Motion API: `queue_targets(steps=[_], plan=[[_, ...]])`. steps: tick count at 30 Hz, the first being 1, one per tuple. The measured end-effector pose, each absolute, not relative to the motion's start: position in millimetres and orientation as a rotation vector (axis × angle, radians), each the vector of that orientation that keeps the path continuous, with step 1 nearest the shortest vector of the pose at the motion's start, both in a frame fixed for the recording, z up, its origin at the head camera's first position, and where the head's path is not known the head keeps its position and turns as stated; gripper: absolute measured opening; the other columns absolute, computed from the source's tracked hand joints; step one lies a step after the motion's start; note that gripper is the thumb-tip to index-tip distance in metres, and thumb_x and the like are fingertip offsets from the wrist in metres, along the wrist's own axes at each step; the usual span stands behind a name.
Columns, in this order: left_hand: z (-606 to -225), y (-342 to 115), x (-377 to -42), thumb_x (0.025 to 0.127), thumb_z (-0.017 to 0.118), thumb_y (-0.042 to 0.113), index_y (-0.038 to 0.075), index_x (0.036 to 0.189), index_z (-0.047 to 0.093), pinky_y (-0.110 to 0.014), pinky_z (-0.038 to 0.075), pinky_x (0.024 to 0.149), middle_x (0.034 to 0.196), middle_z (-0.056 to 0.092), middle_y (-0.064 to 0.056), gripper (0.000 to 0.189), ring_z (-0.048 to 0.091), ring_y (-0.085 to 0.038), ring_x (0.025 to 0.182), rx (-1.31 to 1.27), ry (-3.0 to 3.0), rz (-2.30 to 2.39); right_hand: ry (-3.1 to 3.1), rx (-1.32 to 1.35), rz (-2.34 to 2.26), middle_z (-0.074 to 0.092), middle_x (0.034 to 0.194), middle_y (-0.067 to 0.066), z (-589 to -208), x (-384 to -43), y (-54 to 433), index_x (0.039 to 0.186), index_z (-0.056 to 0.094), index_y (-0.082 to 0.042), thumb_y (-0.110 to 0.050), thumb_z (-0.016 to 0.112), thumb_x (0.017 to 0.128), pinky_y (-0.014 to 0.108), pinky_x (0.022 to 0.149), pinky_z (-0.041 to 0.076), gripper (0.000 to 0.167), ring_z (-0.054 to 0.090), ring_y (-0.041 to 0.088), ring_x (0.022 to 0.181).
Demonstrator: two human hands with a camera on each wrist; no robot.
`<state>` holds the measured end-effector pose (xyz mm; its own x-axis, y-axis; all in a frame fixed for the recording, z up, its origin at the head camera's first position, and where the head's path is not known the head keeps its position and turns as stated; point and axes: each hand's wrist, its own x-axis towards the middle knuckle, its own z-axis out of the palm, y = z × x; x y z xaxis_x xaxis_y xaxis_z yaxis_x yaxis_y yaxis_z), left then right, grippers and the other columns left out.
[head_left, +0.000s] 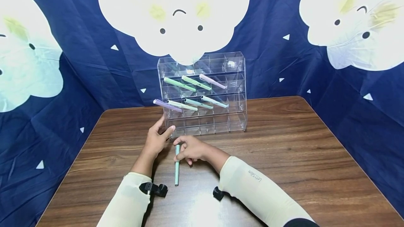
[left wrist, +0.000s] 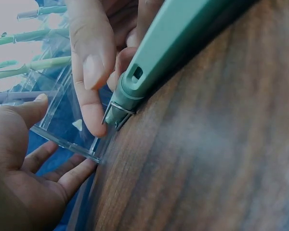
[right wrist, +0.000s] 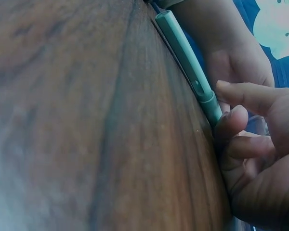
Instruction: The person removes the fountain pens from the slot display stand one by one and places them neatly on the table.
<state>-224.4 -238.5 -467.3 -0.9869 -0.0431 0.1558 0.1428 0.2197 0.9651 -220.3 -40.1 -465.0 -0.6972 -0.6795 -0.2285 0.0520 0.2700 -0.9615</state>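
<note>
My left hand (head_left: pixel 156 139) is at the lower left corner of a clear acrylic pen rack (head_left: pixel 206 129). Its thumb spreads along the front while the straight fingers touch the side, as the left wrist view shows. My right hand (head_left: pixel 194 149) is bent over the upper end of a mint-green pen (head_left: pixel 176 174), thumb and index finger around that end. In the right wrist view the pen (right wrist: pixel 185 53) lies along the tabletop, with curled fingers (right wrist: pixel 233 120) by its tip. Its clip end (left wrist: pixel 130 89) faces the camera in the left wrist view.
Two middle tiers of the rack hold slanted pens: green (head_left: pixel 180 84), pink (head_left: pixel 212 81), purple (head_left: pixel 167 105), white (head_left: pixel 214 101) and others. A wooden table (head_left: pixel 284 157) carries the rack. Behind it hangs a blue curtain (head_left: pixel 268 66) with cloud faces.
</note>
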Motion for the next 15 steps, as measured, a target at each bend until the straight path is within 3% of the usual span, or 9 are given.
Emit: queue_targets(steps=[6,15], plan=[[-467,-239,-224,0.107,0.072,0.011,0.024,0.171,0.038,-0.006,0.051,0.091,0.162,0.054,-0.027,0.074,0.057,-0.046,0.145,-0.091,-2.349,-1.854,1.873,-0.576,-1.519,0.065,0.072,0.0,-460,-219,-34,0.154,0.048,0.0,0.0,0.086,0.089,0.022,0.04,0.037,0.075,0.052,0.011,0.043],[-466,-239,-224,0.106,0.073,0.01,0.024,0.171,0.039,-0.007,0.053,0.09,0.161,0.055,-0.027,0.074,0.058,-0.045,0.145,-0.079,-2.338,-1.874,1.92,-0.621,-1.514,0.065,0.075,0.001,-453,-220,-15,0.158,0.045,0.002,0.002,0.083,0.089,0.023,0.047,0.045,0.079,0.054,0.012,0.048]])
